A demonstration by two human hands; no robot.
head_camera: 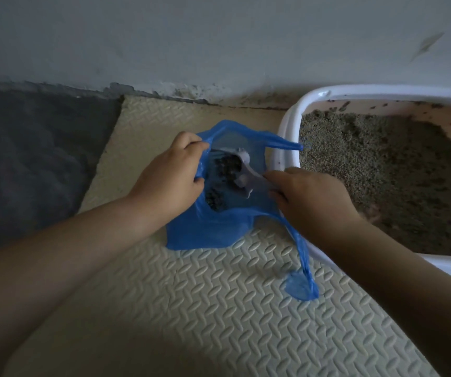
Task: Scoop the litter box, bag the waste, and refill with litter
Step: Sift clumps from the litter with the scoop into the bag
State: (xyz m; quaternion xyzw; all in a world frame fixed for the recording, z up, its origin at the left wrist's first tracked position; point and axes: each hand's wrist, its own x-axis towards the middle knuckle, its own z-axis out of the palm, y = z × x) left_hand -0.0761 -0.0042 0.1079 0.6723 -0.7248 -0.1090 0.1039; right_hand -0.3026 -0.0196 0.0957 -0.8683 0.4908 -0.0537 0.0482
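Here, a thin blue plastic bag (208,229) is held open on a cream embossed foam floor mat (218,308), just beside a white plastic litter box with a pinkish inner wall (286,126). The bag's rim is pinched and lifted by the left hand (172,172), with the fingers curled round the film. A pale grey plastic scoop (243,170) is gripped by its handle in the right hand (308,197), and its head is lowered inside the bag's mouth. In the bag and against the scoop, dark clumps of waste (216,200) are seen, so bagging is judged to be under way rather than finished. One bag handle is draped over the box's rim; the other trails loose on the mat. In the box, grey-brown granular litter (368,164) is banked unevenly, with pink floor laid bare near the right wrist and specks clinging to the far wall. Whether more clumps lie buried cannot be told, so the scooping is judged at least partly done. The bag is not yet tied, and no fresh litter supply is in view, so the refill is taken to be wholly ahead.
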